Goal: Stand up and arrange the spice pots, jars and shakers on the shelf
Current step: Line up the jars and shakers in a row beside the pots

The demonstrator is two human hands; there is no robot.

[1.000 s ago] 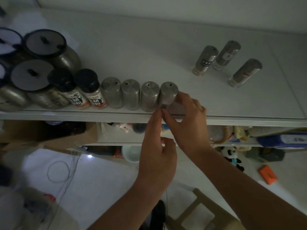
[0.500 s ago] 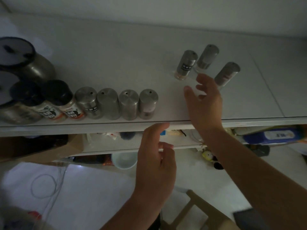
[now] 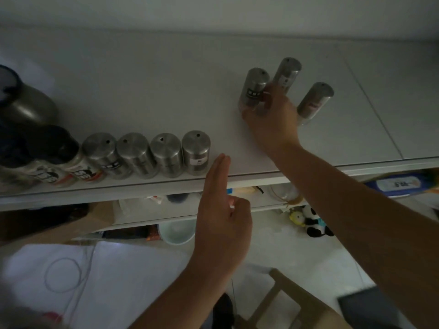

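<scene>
The right hand [image 3: 270,122] wraps its grip round the tall black-labelled steel shaker [image 3: 253,87], best kept upright toward the front edge of the white shelf [image 3: 166,91], while the left hand [image 3: 221,217] is flat, its grip empty.

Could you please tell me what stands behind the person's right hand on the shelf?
The right hand grips the black-labelled shaker; a second shaker stands right behind. The hand covers the lower ends of both.
</scene>
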